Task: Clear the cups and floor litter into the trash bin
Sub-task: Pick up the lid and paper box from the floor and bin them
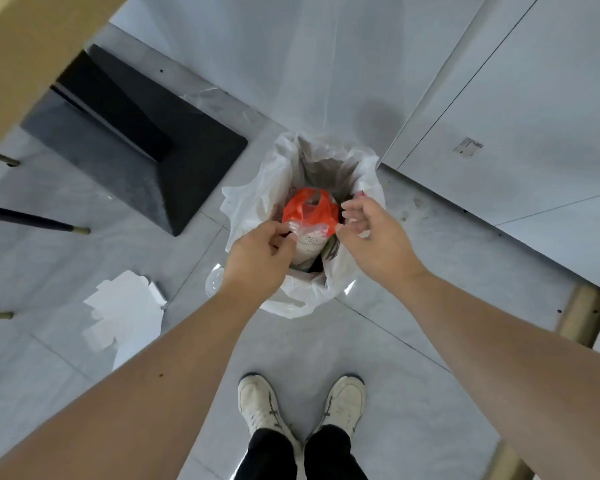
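Grey tile floor, lined trash bin: left hand pinches a cup lying tilted, mouth toward the orange bag; right hand loosely spread, empty grip.

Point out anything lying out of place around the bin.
Two things. A flattened white carton lies on the floor left of the bin, torn open and unfolded. A clear plastic lid rests on the floor against the bin's left side, partly hidden by the left hand. Both are litter not yet binned.
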